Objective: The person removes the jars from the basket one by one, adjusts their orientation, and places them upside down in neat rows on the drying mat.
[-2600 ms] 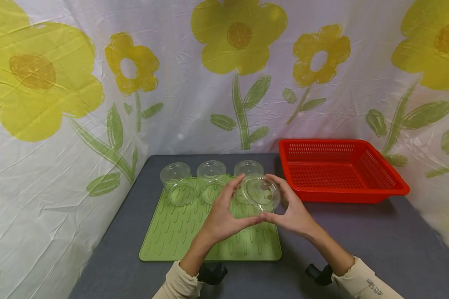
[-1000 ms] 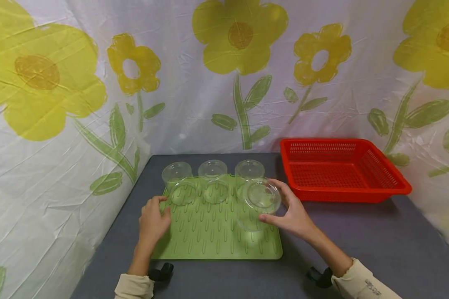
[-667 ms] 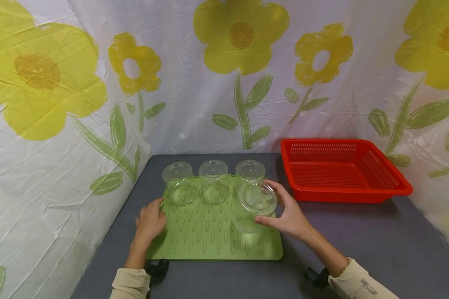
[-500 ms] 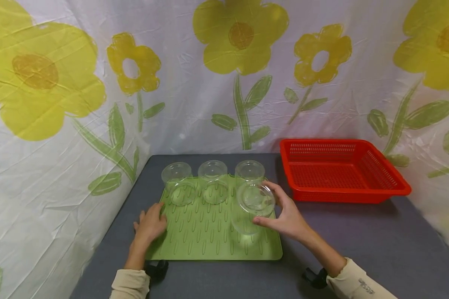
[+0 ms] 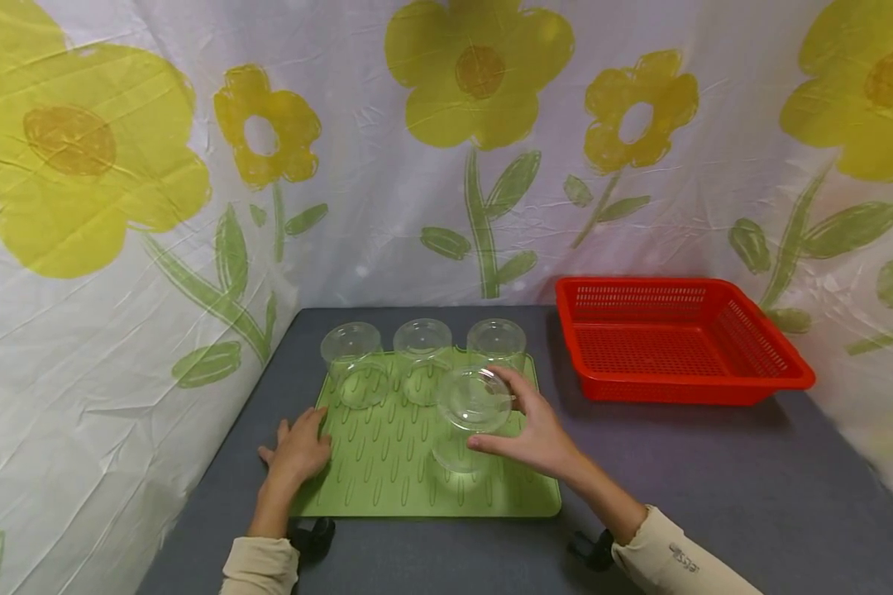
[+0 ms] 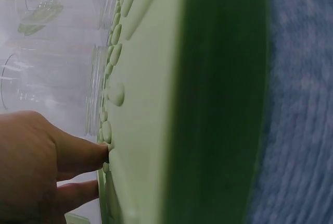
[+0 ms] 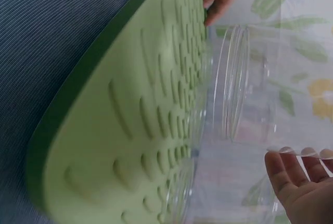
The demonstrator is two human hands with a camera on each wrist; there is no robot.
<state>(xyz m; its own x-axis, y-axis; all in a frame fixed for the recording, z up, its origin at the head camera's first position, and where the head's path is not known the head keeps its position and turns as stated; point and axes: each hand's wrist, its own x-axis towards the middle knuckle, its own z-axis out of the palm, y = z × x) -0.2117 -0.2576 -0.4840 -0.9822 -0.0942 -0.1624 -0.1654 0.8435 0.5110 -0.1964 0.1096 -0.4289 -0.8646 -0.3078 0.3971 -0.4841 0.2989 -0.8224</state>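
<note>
My right hand (image 5: 537, 436) grips a clear plastic jar (image 5: 461, 446) around its side, thumb in front and fingers behind. The jar is upside down, its ridged rim (image 7: 232, 83) facing the green mat (image 5: 372, 487) in the right wrist view. It is over the middle-right part of the mat. At the mat's left edge rests my left hand (image 5: 301, 446), its fingertips (image 6: 101, 155) touching the mat, with nothing held. Along the back of the mat stand three similar clear jars: a left one (image 5: 352, 355), a middle one (image 5: 423, 355) and a right one (image 5: 496, 339).
A red perforated plastic basket (image 5: 595, 390) stands on the dark grey table (image 5: 662, 471) to the right of the mat. Behind and beside the table hangs a white curtain (image 5: 357, 231) printed with yellow flowers.
Both hands were around the jar at first. My left hand has let go and moved to the mat's left edge. My right hand has brought the jar leftward and lower over the mat.
</note>
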